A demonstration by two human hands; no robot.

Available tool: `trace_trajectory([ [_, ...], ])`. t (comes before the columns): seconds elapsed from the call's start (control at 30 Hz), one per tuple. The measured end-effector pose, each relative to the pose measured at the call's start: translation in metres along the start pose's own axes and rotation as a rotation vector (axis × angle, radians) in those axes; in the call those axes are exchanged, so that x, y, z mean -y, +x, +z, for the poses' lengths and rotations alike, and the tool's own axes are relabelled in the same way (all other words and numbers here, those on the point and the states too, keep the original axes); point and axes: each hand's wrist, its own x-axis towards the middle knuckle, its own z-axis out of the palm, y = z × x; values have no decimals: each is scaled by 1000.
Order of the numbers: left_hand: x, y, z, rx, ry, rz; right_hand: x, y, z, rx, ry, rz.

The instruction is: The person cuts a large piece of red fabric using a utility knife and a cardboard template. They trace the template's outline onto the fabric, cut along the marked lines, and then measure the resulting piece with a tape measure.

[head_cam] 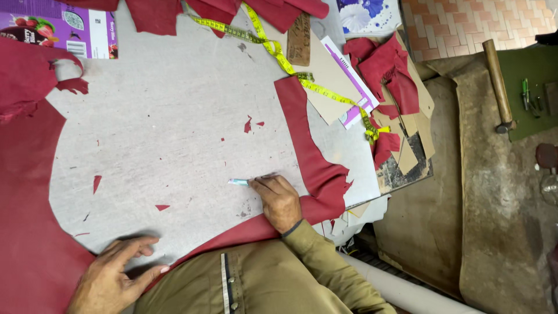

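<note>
Small pale-blue blade [238,182] lies flat on the grey board (dark red leather [35,232] bordering).

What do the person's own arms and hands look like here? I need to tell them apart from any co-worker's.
Both hands are bare: no gloves, rings or watch show. The right hand comes out of a long olive-khaki cloth sleeve with a dark-edged cuff at the wrist. The left hand shows only to the wrist, its sleeve out of frame. The matching olive-khaki shirt front has a button placket with a dark stripe.
</note>
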Motion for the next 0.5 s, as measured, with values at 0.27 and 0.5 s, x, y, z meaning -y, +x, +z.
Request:
trace_trajectory([
  [0.27, 42, -57, 33, -307, 458, 317, -65, -22, -68, -238, 4, 393],
  [0.5, 46, -71, 26, -365, 499, 279, -123, -48, -106, 62, -22, 525],
])
